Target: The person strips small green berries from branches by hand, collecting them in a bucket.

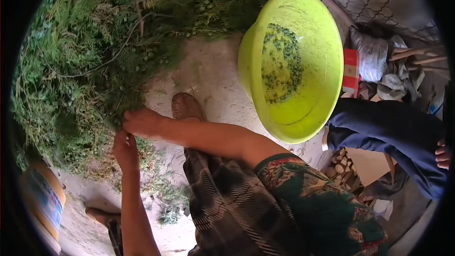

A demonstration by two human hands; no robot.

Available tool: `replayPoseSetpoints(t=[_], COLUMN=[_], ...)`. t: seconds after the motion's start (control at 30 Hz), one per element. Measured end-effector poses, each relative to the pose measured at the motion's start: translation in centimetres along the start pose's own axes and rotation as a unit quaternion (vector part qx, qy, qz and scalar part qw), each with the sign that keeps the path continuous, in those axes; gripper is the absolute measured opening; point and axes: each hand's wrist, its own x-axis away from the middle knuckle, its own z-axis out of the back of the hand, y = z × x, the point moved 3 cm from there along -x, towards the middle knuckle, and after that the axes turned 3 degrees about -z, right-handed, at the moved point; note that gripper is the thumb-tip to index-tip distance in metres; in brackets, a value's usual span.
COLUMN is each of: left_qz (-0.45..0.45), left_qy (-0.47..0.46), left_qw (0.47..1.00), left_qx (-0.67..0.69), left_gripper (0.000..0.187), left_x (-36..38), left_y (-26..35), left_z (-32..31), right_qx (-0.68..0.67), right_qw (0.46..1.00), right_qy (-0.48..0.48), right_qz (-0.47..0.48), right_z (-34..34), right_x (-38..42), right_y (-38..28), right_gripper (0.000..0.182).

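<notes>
My right hand point(142, 122) reaches in from the green patterned sleeve and is closed at the edge of a large heap of cut evergreen branches point(85, 57), which look like cypress. Just below it, my left hand point(126, 152) is closed in a pinch, its fingertips almost touching the right hand. Foliage and the fingers themselves hide what either hand holds. Small round green cones show among the sprigs. A yellow-green plastic basin point(303, 114) stands tilted in view to the right, with many small green cones point(284, 61) in its bottom.
My shoes point(187, 106) are on the dusty floor beside the heap. A paint-type bucket point(45, 199) stands at lower left. Another person's dark-clothed leg point(379, 123) and hand point(443, 155) are at right, near a red box point(350, 71), cut wood point(342, 168) and cardboard point(369, 163).
</notes>
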Motion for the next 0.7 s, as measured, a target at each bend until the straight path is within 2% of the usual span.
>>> replayPoseSetpoints(t=[0.1,0.23,0.3,0.33,0.37,0.4,0.43,0.47,0.5,0.53,0.57,0.63,0.67,0.7], left_qz=[-0.020,-0.006,0.066,0.068,0.172,0.270,0.252,0.228,0.208,0.183,0.185,0.204,0.205,0.227], left_qy=[0.056,0.038,0.024,0.026,-0.019,-0.050,-0.062,-0.070,-0.072,-0.081,-0.067,-0.033,-0.032,-0.031], left_qw=[0.997,0.997,0.986,0.987,0.928,0.823,0.793,0.760,0.736,0.708,0.715,0.689,0.689,0.724], left_qx=[0.046,0.068,0.149,0.141,0.330,0.498,0.552,0.604,0.640,0.677,0.671,0.695,0.694,0.650], left_gripper=[0.014,0.013,0.012,0.012,0.014,0.015,0.016,0.018,0.017,0.016,0.016,0.010,0.010,0.012], left_x=[0.1,0.1,0.4,0.5,0.9,1.7,2.2,2.4,2.4,2.4,2.4,1.9,1.6,1.3], left_y=[-0.7,0.2,-0.2,-0.2,-0.4,-0.5,-0.1,0.5,1.1,1.7,2.3,3.5,2.8,1.5], left_z=[-1.3,-1.0,-0.4,0.1,0.3,0.9,1.8,2.5,3.1,3.6,4.2,4.7,4.6,4.3], right_qx=[-0.010,-0.007,-0.035,-0.033,-0.037,-0.160,-0.300,-0.435,-0.665,-0.693,-0.675,-0.655,-0.705,-0.751], right_qw=[1.000,1.000,0.998,0.998,0.997,0.981,0.937,0.865,0.698,0.679,0.689,0.700,0.657,0.611], right_qy=[0.017,0.010,-0.007,-0.022,-0.039,0.067,0.093,0.141,0.077,0.036,0.023,0.013,0.016,0.019], right_qz=[-0.013,-0.026,-0.052,-0.052,-0.048,-0.085,-0.153,-0.208,-0.254,-0.241,-0.264,-0.285,-0.268,-0.250], right_z=[0.2,0.4,0.8,0.9,1.1,2.2,2.6,3.6,3.9,6.2,7.5,8.5,8.6,8.6], right_x=[0.2,0.3,0.2,0.3,0.5,0.8,0.9,1.1,1.8,2.7,3.3,3.5,3.6,3.6], right_y=[0.1,0.7,0.6,0.8,0.9,1.2,1.9,2.2,3.5,3.7,3.3,2.9,2.5,2.3], right_gripper=[0.011,0.013,0.014,0.015,0.016,0.015,0.014,0.013,0.011,0.014,0.018,0.022,0.023,0.024])
